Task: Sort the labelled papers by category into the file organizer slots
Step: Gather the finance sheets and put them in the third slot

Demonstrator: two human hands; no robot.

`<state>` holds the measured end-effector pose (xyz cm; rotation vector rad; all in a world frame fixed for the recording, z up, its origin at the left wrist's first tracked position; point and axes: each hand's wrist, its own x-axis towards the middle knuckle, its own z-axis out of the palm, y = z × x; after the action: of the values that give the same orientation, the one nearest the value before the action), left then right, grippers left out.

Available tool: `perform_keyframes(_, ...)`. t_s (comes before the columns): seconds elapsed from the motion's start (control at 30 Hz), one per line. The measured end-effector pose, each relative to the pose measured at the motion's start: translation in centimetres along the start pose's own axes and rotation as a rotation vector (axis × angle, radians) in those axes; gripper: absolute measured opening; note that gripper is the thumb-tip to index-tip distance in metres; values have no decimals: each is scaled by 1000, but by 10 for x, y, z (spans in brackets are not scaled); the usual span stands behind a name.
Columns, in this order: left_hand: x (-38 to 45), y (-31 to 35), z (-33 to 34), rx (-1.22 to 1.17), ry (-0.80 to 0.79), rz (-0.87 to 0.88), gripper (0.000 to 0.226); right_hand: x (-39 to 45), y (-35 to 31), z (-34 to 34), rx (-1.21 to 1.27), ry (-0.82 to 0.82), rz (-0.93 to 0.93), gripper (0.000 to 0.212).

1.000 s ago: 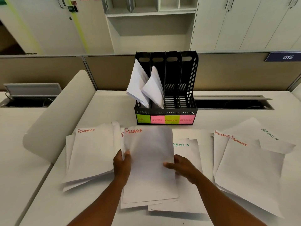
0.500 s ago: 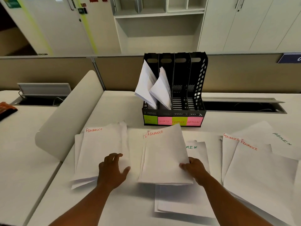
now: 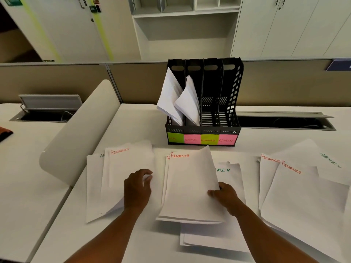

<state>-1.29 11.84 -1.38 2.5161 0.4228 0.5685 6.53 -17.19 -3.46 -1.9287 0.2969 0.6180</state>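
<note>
A black file organizer (image 3: 230,92) stands at the back of the desk, with coloured slot labels; its two left slots hold white papers (image 3: 178,99), the FINANCE and ADMIN slots are bare. My right hand (image 3: 225,196) grips the right edge of a small stack of FINANCE papers (image 3: 190,186), lifted slightly above an ADMIN pile (image 3: 228,236). My left hand (image 3: 137,188) presses on the left pile, pinching the right edge of its top FINANCE sheet (image 3: 125,173). An ADMIN sheet (image 3: 94,186) peeks out beneath. More FINANCE sheets (image 3: 303,205) and an ADMIN sheet (image 3: 330,164) lie to the right.
A curved white divider panel (image 3: 76,141) rises at the desk's left edge. Open cable troughs (image 3: 284,122) run behind the organizer and at the left (image 3: 43,116). A tan partition wall (image 3: 284,82) closes the back.
My left hand let go of the centre FINANCE stack and moved left onto the left pile, now curling on its top sheet's edge. My right hand keeps hold of the centre stack.
</note>
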Motion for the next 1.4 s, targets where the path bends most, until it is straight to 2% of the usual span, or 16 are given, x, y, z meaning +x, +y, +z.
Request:
perform_keyframes(0.1,6,26,7,-159,-8,67,13,1,0,1,-24,6,-8,17)
perform_keyframes(0.17,8,43,15,-202,-69,100,14,1,-1,1,-33,3,-12,16)
perform_keyframes(0.33,0,75,34,-305,-337,156,22,1,-3,-1,-12,-15,-9,10)
perform_keyframes(0.4,-5,84,42,-325,-471,160,26,2,-3,-2,10,-33,-7,18)
perform_keyframes(0.47,-11,90,49,-327,-612,141,28,1,-4,-2,52,-43,13,27)
perform_keyframes(0.6,-21,94,62,-343,-898,67,36,-1,-7,-3,134,-59,47,28)
perform_keyframes(0.7,-23,97,66,-614,-1077,-158,43,-3,-6,-6,33,-73,-8,26)
perform_keyframes(0.77,-21,96,68,-742,-980,-292,30,-4,-6,-11,-12,-47,-19,24)
perform_keyframes(0.87,-13,85,68,-576,-539,-262,13,-6,-5,-19,27,-19,-13,23)
perform_keyframes(0.93,-6,75,66,-473,-294,-281,18,-7,-3,-24,36,4,-33,19)
perform_keyframes(1.0,0,69,64,-431,-186,-363,32,-8,-1,-28,26,30,-51,17)
perform_keyframes(1.1,7,66,65,-376,-166,-460,49,-8,2,-34,63,59,-35,11)
perform_keyframes(1.2,9,73,67,-523,-284,-565,59,-9,6,-41,143,68,-8,11)
perform_keyframes(1.3,5,82,68,-660,-500,-564,40,-9,9,-47,253,1,21,23)
perform_keyframes(1.4,0,86,73,-710,-578,-553,26,-10,11,-48,367,-68,49,32)
